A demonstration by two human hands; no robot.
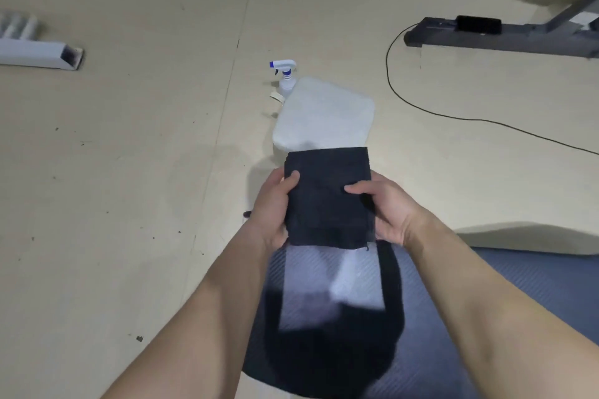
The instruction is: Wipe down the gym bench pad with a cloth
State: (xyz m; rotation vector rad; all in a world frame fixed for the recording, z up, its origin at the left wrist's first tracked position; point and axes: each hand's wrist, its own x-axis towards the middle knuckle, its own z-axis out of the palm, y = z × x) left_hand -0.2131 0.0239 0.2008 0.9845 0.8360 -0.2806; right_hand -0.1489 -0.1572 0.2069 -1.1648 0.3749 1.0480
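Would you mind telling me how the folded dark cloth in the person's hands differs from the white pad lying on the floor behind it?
The folded dark cloth is near-black; the white pad is pale. The cloth is held up between the left hand and right hand, while the pad rests on the floor beside a spray bottle. The cloth looks thin and flat; the pad looks thicker, with rounded corners. Both are roughly rectangular.

Scuffed beige floor [129, 172] — a black cable [453, 115] trails from grey machine base [486, 39].
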